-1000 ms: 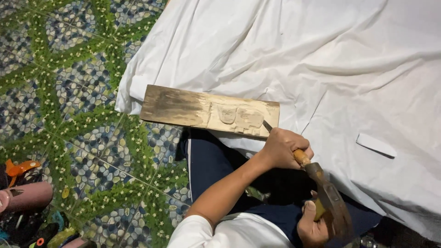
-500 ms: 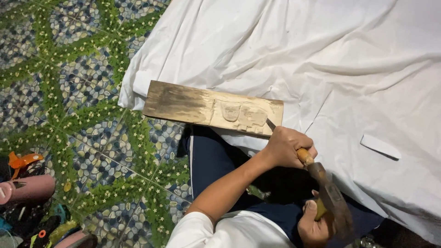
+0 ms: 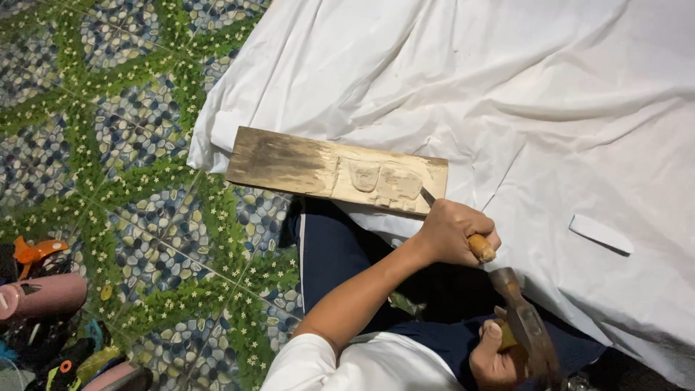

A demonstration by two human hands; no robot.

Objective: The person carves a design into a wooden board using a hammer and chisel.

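Looking down from the head camera, I see my left hand [image 3: 452, 232] clamped around a chisel [image 3: 463, 235] with a yellowish wooden handle; its blade tip rests at the right end of the wooden plank [image 3: 337, 171]. My right hand [image 3: 496, 355] is closed on the handle of a hammer [image 3: 525, 322], whose dark, worn head hangs just below the butt of the chisel, close to it but apart.

The plank is long and narrow, lying tilted across the edge of a white cloth [image 3: 507, 94], its left end near the patterned tile floor [image 3: 116, 145]. The left half is smudged dark brown; the right half is paler and carries shallow carved relief shapes, though I cannot make out quite what they depict. A small white flat strip [image 3: 601, 234] lies on the cloth well to the right. Pink and orange items [image 3: 43, 289] sit at the lower left.
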